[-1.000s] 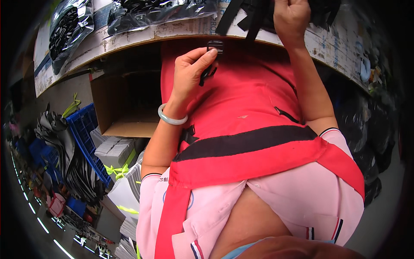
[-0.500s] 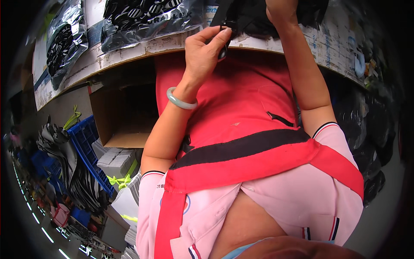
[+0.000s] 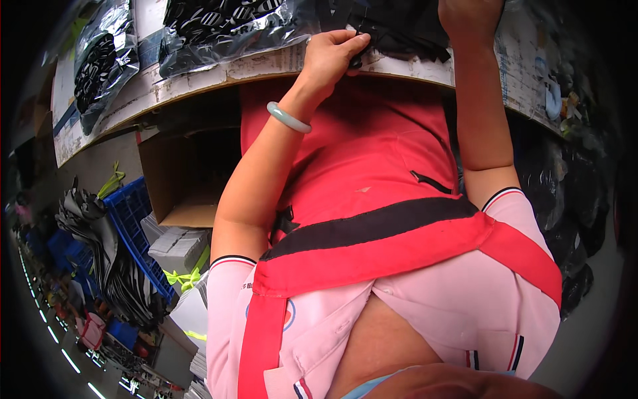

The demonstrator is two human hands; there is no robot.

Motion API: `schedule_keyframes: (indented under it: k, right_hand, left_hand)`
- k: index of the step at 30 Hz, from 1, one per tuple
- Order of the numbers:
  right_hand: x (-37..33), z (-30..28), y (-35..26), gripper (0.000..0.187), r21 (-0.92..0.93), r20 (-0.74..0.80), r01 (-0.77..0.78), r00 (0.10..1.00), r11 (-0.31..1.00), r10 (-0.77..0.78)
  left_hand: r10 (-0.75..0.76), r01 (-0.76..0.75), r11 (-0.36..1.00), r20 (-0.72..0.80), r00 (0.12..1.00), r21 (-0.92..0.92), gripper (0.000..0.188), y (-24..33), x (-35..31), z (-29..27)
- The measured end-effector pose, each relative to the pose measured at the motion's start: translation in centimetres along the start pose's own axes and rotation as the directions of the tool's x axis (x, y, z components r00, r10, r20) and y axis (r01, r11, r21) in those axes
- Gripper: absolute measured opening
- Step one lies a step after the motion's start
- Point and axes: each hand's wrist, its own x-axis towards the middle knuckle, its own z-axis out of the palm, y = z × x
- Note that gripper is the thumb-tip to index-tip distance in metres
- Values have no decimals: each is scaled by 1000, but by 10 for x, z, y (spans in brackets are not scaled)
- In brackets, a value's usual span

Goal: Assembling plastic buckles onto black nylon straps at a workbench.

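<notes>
My left hand [image 3: 332, 56], with a pale green bangle on its wrist, is at the front edge of the table. Its thumb and forefinger are pinched together on a small black strap-like piece [image 3: 357, 61], whose end hangs just under the fingers. Dark pieces of black material [image 3: 405, 33] lie spread on the table between my hands. My right hand [image 3: 472, 20] is at the top edge of the view, over the right side of this material. Its fingers are cut off by the picture's edge, so what they hold does not show.
Clear plastic bags of black parts [image 3: 229, 33] lie on the worn table [image 3: 149, 100], with another bag [image 3: 103, 73] farther left. Beneath are an open cardboard box [image 3: 193, 213], a blue crate [image 3: 136, 226] and stacked grey sheets [image 3: 176, 249]. Dark plastic-wrapped bundles [image 3: 571, 199] stand at right.
My left hand has moved up and to the right, onto the table edge. My right hand has shifted right, and the black material between them now lies flatter.
</notes>
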Motion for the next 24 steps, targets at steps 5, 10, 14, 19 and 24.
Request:
schedule_keyframes:
  k: [5, 10, 14, 19, 24]
  right_hand:
    - [-40, -42, 16, 15, -790, 89, -17, 986, 612, 143]
    - [-85, -94, 44, 22, -835, -15, -229, 918, 501, 395]
    - [-89, -101, 58, 22, -729, -21, -309, 902, 611, 431]
    - [-98, -102, 74, 23, -569, -42, -371, 905, 734, 424]
    - [-99, -105, 81, 23, -599, -50, -365, 905, 713, 421]
  left_hand:
    - [78, -84, 988, -54, 996, -127, 20, 7, -31, -1]
    - [157, -174, 974, -120, 980, -146, 21, -3, -65, 2]
    - [255, -262, 965, -218, 942, -4, 18, -8, -82, -2]
    - [311, -305, 950, -242, 919, 64, 15, -15, -90, -7]
    - [311, -309, 950, -267, 912, 49, 13, -21, -92, -12]
